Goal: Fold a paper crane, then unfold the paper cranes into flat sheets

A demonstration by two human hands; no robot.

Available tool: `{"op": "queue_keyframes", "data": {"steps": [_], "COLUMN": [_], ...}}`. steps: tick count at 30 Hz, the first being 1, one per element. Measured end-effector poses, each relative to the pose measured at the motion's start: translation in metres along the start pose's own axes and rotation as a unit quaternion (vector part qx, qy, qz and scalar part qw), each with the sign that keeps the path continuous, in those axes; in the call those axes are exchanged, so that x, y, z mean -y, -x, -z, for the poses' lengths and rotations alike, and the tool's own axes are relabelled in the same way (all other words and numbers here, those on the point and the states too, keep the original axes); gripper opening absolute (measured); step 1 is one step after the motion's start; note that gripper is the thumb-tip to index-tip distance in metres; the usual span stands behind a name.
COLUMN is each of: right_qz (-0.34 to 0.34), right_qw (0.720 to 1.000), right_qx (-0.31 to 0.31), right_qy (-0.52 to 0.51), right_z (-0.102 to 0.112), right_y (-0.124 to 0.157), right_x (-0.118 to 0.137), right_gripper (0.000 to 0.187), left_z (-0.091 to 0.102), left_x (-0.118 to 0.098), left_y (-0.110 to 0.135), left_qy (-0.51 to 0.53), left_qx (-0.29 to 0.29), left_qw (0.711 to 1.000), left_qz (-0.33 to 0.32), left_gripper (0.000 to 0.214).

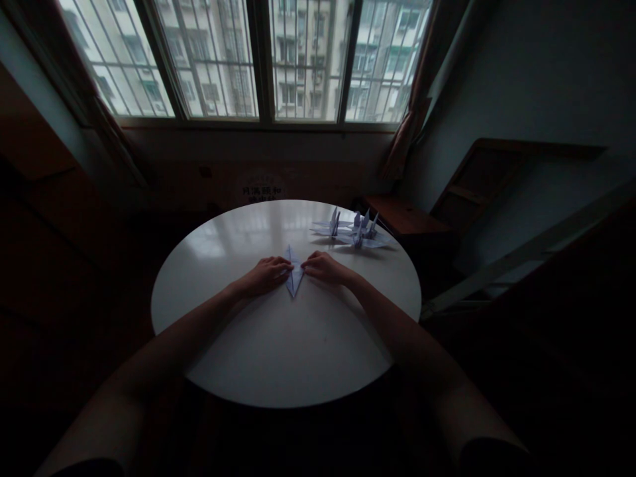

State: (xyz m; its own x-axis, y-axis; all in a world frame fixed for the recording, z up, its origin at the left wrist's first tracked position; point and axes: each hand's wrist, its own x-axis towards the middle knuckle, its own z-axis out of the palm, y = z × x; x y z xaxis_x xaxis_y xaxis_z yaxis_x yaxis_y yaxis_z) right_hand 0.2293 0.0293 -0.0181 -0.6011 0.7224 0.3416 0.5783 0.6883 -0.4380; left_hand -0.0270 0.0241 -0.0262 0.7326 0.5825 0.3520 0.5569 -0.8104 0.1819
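A folded piece of pale bluish-white origami paper [295,286] lies on the white oval table, a narrow diamond with its points toward and away from me. My left hand [271,272] rests against its left edge, fingers bent and closed on the paper. At the right edge, my right hand [324,267] pinches the paper between thumb and fingers. Both hands partly cover the sides of the diamond. Several folded paper cranes [358,233] of a similar pale colour stand together beyond my right hand, wings spread.
The glossy oval table [278,371] carries the paper and cranes. A low wooden piece of furniture [405,217] stands behind it on the right. Barred windows [308,73] with tied curtains [410,132] are at the back. The room's sides are dark.
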Motion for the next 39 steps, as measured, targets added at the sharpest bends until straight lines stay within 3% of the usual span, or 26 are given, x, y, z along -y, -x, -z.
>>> {"op": "queue_keyframes", "data": {"steps": [26, 31, 35, 39], "right_qz": [0.002, -0.006, -0.008, -0.004], "right_qw": [1.000, 1.000, 0.998, 0.997], "right_qx": [0.000, -0.003, -0.044, -0.075], "right_qy": [-0.004, -0.020, -0.040, -0.033], "right_z": [0.000, 0.002, 0.002, 0.001], "right_y": [0.000, 0.000, -0.001, -0.002], "right_x": [0.000, 0.005, 0.006, 0.003], "right_gripper": [0.023, 0.021, 0.018, 0.017], "left_z": [0.004, 0.014, 0.017, 0.019], "left_x": [-0.003, -0.005, -0.004, -0.004], "left_y": [-0.001, -0.005, -0.005, -0.003], "left_qy": [0.023, 0.025, 0.009, 0.009], "left_qx": [-0.004, -0.088, -0.162, -0.190], "left_qw": [1.000, 0.995, 0.984, 0.977], "left_qz": [0.010, 0.046, 0.075, 0.098], "left_gripper": [0.036, 0.036, 0.060, 0.060]}}
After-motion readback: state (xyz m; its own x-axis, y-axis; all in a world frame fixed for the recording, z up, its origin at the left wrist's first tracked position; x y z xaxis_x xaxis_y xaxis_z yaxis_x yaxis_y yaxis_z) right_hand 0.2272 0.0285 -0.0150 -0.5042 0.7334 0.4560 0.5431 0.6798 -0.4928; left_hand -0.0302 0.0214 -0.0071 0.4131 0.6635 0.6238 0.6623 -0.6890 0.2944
